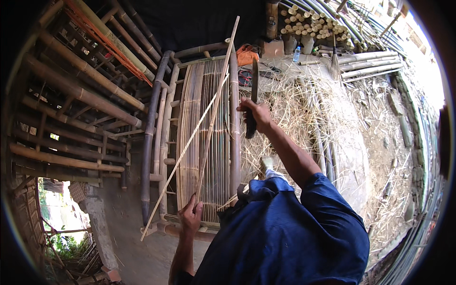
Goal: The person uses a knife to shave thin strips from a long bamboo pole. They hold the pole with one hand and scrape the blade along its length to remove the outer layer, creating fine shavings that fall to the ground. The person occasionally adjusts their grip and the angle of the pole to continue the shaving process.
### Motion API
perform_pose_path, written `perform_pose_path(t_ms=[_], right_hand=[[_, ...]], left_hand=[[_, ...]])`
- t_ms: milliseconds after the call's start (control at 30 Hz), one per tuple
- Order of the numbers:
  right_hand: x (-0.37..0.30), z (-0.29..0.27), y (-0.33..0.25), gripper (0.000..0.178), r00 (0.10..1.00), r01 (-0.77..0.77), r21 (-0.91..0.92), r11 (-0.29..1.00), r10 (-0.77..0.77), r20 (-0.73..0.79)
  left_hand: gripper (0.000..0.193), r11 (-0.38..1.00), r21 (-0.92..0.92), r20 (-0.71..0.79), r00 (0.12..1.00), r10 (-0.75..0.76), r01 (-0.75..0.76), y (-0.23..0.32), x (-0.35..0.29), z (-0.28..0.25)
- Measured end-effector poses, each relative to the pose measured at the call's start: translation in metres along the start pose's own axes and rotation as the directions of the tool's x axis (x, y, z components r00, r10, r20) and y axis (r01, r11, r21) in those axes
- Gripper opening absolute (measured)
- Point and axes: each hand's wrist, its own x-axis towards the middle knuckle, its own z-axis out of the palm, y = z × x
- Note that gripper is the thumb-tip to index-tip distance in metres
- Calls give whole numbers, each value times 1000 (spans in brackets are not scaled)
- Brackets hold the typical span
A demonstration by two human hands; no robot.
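Note:
My left hand (pixel 191 217) is closed on the lower end of a long bamboo strip (pixel 217 105), which slants up and away to the right across a bamboo bench frame (pixel 234 142). In my right hand (pixel 257 114) is a machete (pixel 255 80), its dark blade pointing away from me, to the right of the frame. A second, thinner bamboo strip (pixel 176 165) lies diagonally over the frame and passes beneath the long strip. Many narrow slats (pixel 190 128) run lengthwise along the frame's top.
Bamboo shavings (pixel 304 104) litter the ground at the right. A broom (pixel 334 61), a water bottle (pixel 297 53) and an orange bag (pixel 247 55) are at the back. Bamboo poles (pixel 308 23) are stacked behind them. Another bamboo structure (pixel 80 90) fills the left side.

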Motion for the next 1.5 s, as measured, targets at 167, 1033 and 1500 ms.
perform_pose_path(t_ms=[167, 1033, 1500], right_hand=[[-18, 17, 24, 36, 980, 74, -62, 995, -61, 187], [13, -24, 2, 52, 979, 204, 170, 964, -201, -36], [-117, 64, 49, 37, 984, -80, 130, 988, 57, 170]], left_hand=[[37, 994, 57, 26, 996, 89, -91, -10, -7, 12], [42, 980, 149, 291, 941, -172, 133, -122, -128, 29], [65, 960, -193, -62, 979, 193, -202, 151, 199, 9]])
